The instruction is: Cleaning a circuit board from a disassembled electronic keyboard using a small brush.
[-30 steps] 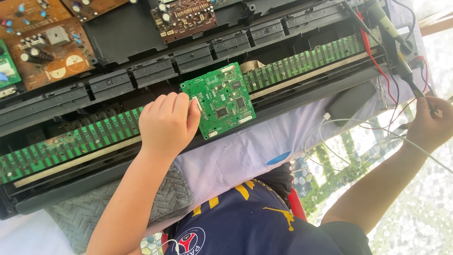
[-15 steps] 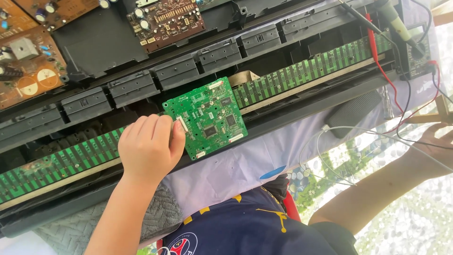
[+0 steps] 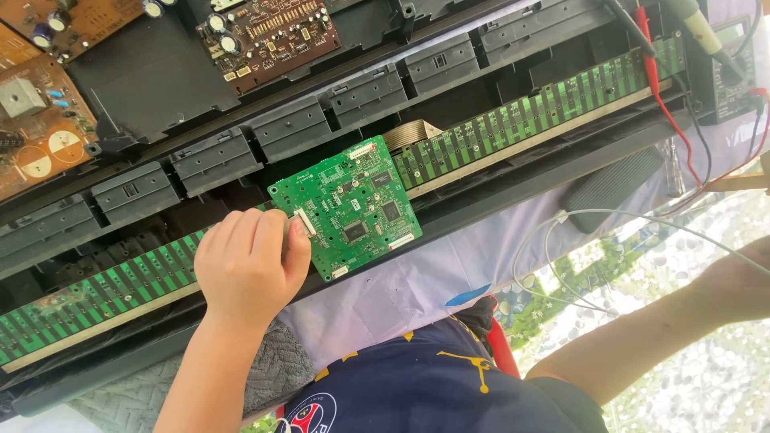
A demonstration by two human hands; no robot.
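Note:
A small green circuit board (image 3: 353, 212) with black chips lies tilted over the open black chassis (image 3: 513, 188) of an electronic keyboard. My left hand (image 3: 249, 269) grips the board's left edge, with the thumb pressed beside a white connector (image 3: 303, 222). Behind the board, a grey ribbon cable (image 3: 413, 132) comes out of the chassis. My right forearm reaches off to the right. Only the start of my right hand (image 3: 750, 277) shows at the frame's edge, its fingers hidden, near a white cable (image 3: 561, 218).
Long green contact strips (image 3: 545, 120) run across the chassis. Brown circuit boards (image 3: 40, 120) and a darker one (image 3: 269, 36) sit at the top left. A multimeter (image 3: 726, 76) with red and black leads (image 3: 662, 88) stands at the top right. A lilac cloth (image 3: 449, 277) lies under the chassis.
My right hand has dropped from the leads at the upper right down to the right edge of view. My left hand stays on the green board, which has shifted slightly.

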